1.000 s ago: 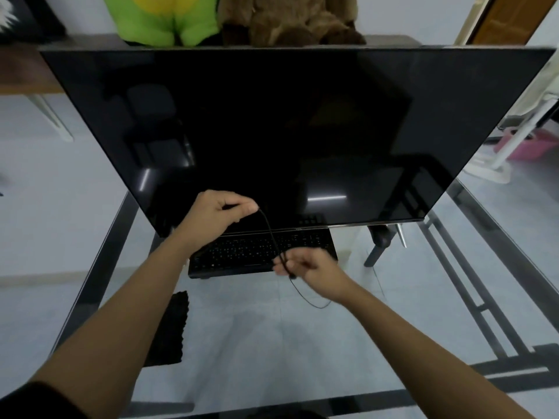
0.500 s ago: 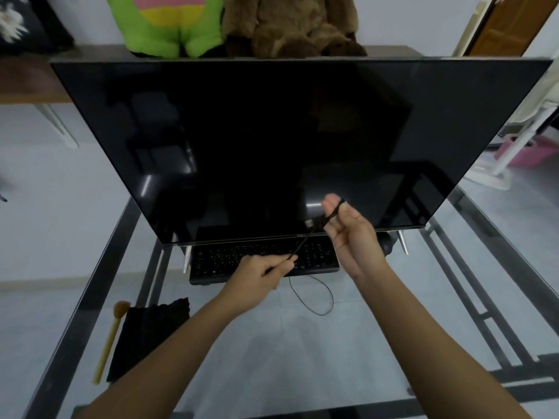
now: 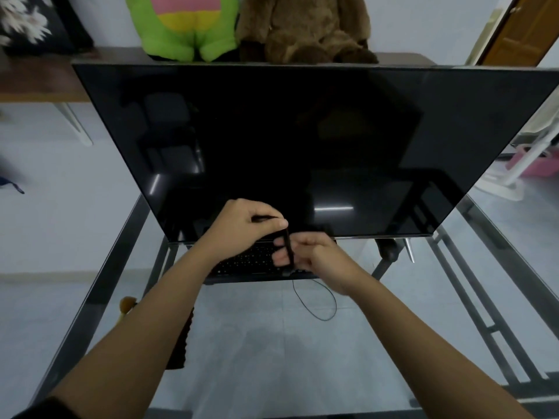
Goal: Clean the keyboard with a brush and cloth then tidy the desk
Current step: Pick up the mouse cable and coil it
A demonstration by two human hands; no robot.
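Observation:
A black keyboard [image 3: 248, 261] lies on the glass desk [image 3: 272, 352] under the lower edge of a big dark monitor [image 3: 302, 146]. Its thin black cable [image 3: 320, 300] is wound in loops around the fingers of my right hand [image 3: 314, 255], and a loose loop trails on the glass. My left hand [image 3: 242, 225] pinches the cable just above those loops. Both hands hover over the keyboard's right half. A dark cloth [image 3: 181, 346] and the tip of a brush [image 3: 127, 305] show at the left, mostly hidden by my left forearm.
The desk has a dark metal frame [image 3: 99, 285] along its left and right edges. The monitor's foot [image 3: 390, 252] stands behind the keyboard at right. Two plush toys [image 3: 242, 25] sit on a shelf behind the screen.
My hands have come together over the keyboard. The left hand rose to pinch the cable, the right dropped, and the cable now sits in loops on the right fingers.

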